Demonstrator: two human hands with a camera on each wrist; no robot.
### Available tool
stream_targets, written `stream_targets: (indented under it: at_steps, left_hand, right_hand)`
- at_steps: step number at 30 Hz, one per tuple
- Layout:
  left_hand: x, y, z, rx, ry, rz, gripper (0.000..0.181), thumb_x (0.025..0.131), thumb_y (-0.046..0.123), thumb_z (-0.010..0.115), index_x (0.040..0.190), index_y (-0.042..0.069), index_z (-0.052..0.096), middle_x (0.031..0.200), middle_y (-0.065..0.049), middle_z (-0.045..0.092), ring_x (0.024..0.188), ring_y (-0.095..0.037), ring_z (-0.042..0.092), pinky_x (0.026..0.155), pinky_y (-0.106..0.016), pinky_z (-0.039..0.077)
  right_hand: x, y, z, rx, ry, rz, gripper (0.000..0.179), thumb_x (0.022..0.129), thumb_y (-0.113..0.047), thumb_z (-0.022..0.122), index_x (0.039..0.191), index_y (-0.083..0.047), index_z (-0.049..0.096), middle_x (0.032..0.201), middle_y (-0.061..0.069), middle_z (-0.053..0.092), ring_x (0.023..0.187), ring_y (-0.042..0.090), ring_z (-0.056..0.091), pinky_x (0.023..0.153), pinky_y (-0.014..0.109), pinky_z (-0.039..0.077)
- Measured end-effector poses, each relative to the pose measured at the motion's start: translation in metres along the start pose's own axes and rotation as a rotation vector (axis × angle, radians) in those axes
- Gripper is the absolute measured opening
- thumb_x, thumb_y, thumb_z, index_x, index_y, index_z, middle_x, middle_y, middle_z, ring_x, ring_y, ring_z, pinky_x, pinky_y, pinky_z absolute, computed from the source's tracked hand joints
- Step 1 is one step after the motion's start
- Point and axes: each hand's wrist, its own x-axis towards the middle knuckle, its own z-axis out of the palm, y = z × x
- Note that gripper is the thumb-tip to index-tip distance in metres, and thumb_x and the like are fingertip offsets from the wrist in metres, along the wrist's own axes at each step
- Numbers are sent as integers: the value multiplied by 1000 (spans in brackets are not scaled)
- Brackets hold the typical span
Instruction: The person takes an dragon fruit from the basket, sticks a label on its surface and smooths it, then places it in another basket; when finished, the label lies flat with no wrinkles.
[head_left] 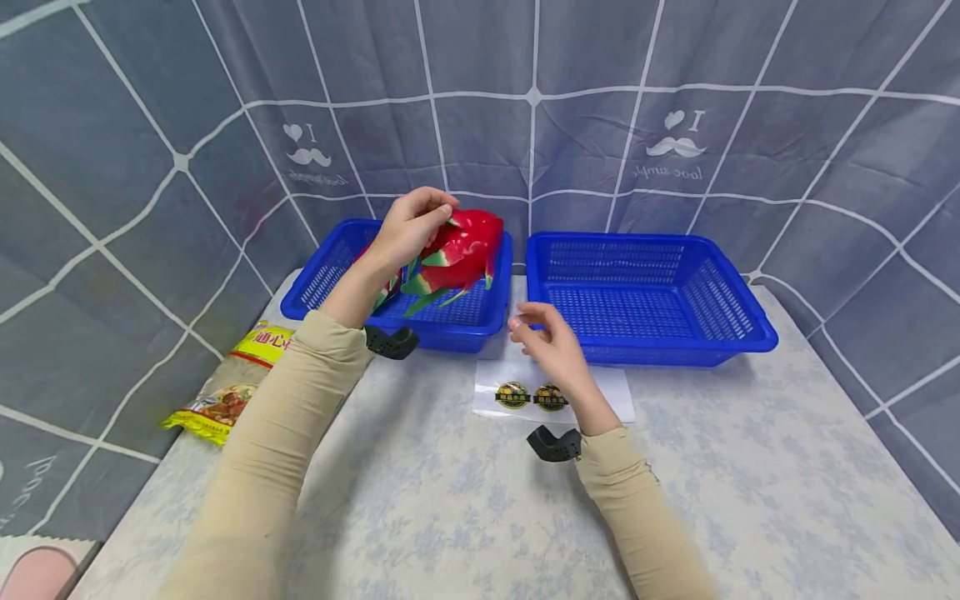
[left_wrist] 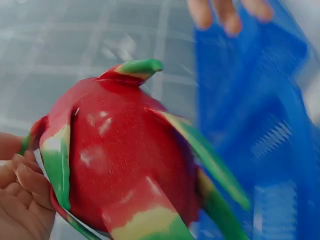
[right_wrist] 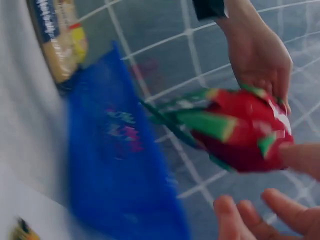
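My left hand [head_left: 415,223] grips a red dragon fruit [head_left: 471,242] with green-tipped scales, held above the left blue basket [head_left: 495,321]. In the left wrist view, the fingers [left_wrist: 30,185] pinch the side of the dragon fruit [left_wrist: 132,150]. Something else red and green [head_left: 386,287] shows in that basket, partly hidden behind my left wrist. My right hand [head_left: 553,346] hovers between the baskets with bent, spread fingers, holding nothing. In the right wrist view, its fingertips [right_wrist: 227,205] are near the dragon fruit [right_wrist: 240,122]; contact cannot be told.
A second blue basket [head_left: 645,354] stands at the right, with nothing seen inside. A white sheet with round black-and-gold stickers [head_left: 513,395] lies on the table [head_left: 450,483] in front. A yellow-topped food bag [head_left: 232,387] lies at the left. Grey checked cloth [head_left: 487,150] hangs behind.
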Motion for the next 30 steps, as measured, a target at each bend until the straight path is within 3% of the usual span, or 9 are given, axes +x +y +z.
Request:
stream_targets:
  at_steps: [6,12,16,19,24,30]
  left_hand:
    - [-26,40,13,-36,-142,65,23,96,10,52,111,-4,59,93,-9,60,76,-17,54,66,-23,48]
    - [-59,49,37,-102,-351,102,21,97,10,50,109,-6,59,98,-14,61,86,-24,60,75,-32,54]
    - [-80,42,55,-129,-447,110,20,98,8,47,108,-5,59,101,-15,61,88,-26,61,75,-36,55]
    - [-92,30,68,-149,-475,77,20,97,8,49,108,-4,60,101,-14,61,88,-26,61,73,-37,56]
    - [-108,2,92,-161,-463,1,22,95,13,55,107,-4,63,98,-11,62,86,-21,61,73,-33,55]
    - [-128,-32,115,-142,-411,-62,21,91,16,61,103,0,67,93,-6,66,82,-14,59,75,-26,52]
  right_hand:
    - [-14,-26,-35,122,-23,-128,50,95,-12,56,140,-9,36,135,12,45,108,25,57,81,35,53]
    - [-36,-30,-54,198,-123,-222,64,93,-1,55,148,-17,26,148,9,30,117,19,53,86,30,51]
    - [-54,-22,-59,209,-189,-259,68,89,1,59,148,-15,29,147,14,30,113,17,55,85,31,51]
    - [-68,-13,-60,215,-243,-199,64,87,-1,64,144,-12,36,143,14,35,110,19,57,82,34,52]
    - [-85,13,-59,295,-340,-55,55,84,0,68,132,-5,41,137,8,38,102,22,61,80,38,53]
    - [-96,49,-60,335,-438,9,51,83,2,68,125,-1,38,139,1,37,104,24,61,81,39,53]
